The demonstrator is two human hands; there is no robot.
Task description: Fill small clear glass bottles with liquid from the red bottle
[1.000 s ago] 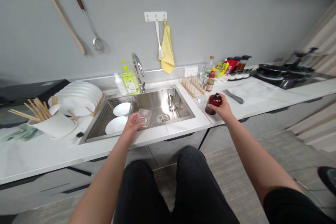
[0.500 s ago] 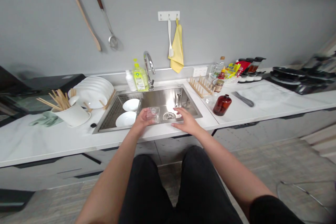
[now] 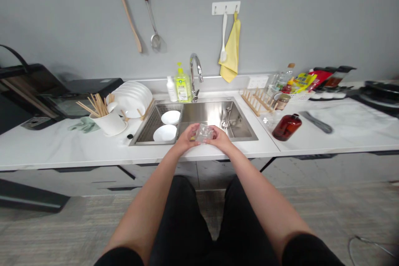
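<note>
A small clear container [image 3: 204,133], squarish and see-through, is held over the front edge of the sink [image 3: 249,135]. My left hand [image 3: 188,138] grips its left side, with a bit of yellow showing by the fingers. On its right side my right hand [image 3: 220,138] is closed around it. Two white bowls, the nearer bowl [image 3: 165,133] and the farther bowl [image 3: 171,117], sit in the rack on the sink's left side. Behind the hands rises the chrome faucet [image 3: 195,75].
Left of the sink stand white plates [image 3: 132,99] in a rack and a white holder [image 3: 109,124] of chopsticks. Green dish soap [image 3: 183,85] is behind the sink. A brown bottle [image 3: 287,127] and a wooden rack [image 3: 258,102] are to the right.
My right hand has moved in from apart and now holds the clear container together with my left hand. The view has turned left, so the counter appears farther right.
</note>
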